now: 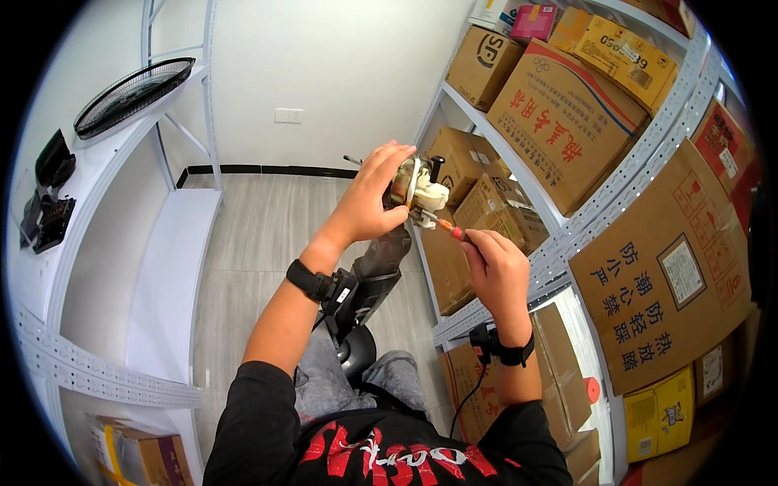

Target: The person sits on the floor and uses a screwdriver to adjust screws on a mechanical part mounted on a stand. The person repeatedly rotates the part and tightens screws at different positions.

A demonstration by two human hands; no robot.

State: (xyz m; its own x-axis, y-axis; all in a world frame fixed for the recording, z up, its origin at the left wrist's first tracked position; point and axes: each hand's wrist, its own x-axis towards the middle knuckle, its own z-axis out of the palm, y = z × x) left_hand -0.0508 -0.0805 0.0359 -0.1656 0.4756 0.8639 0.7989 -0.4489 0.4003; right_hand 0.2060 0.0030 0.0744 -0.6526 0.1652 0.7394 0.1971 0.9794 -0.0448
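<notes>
My left hand (374,190) is wrapped round a metal motor head (401,185) with a cream plastic housing (429,195), a short black knob (436,167) on top and a thin shaft at left. The motor sits on a black stand column (377,267) rising from a round base (354,356) between my legs. My right hand (496,267) grips a screwdriver (450,228) with a red and orange handle, its tip at the lower part of the housing. Where exactly the tip touches is too small to tell.
At left, a white shelf (166,283) rack holds a black fan grille (134,95) and black parts (55,211). At right, shelves are stacked with cardboard boxes (567,121); a large printed box (656,267) stands nearby. A white wall (308,73) with a socket is ahead.
</notes>
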